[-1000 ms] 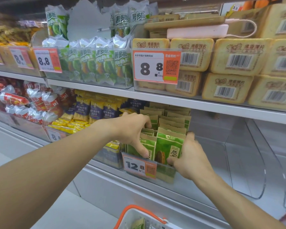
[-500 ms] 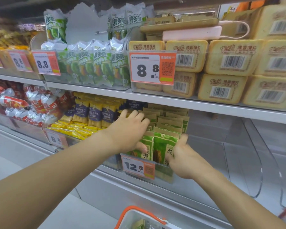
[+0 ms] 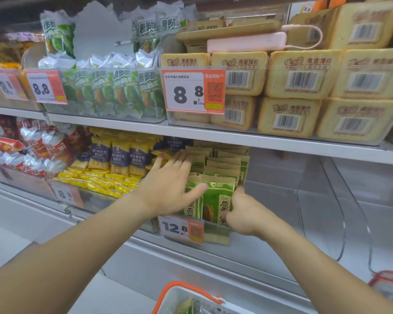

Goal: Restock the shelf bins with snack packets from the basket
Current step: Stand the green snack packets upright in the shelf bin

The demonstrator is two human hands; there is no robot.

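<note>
**Sunflower-seed packets squared up in shelf bin**

The left hand lies flat, fingers straight, pressing the green packets back — the right hand pinches the front packet's edge. The clear bin on the lower shelf looks nearly full. Next, likely a reach down to the orange-rimmed basket below. Supermarket shelving, price tags along each white shelf edge.

Both bare forearms reach forward and up, converging. The left hand lies flat, palm down, fingers straight and spread, thumb stretched to the right. Just beside it, the right hand is curled, thumb raised, knuckles toward the viewer.
</note>
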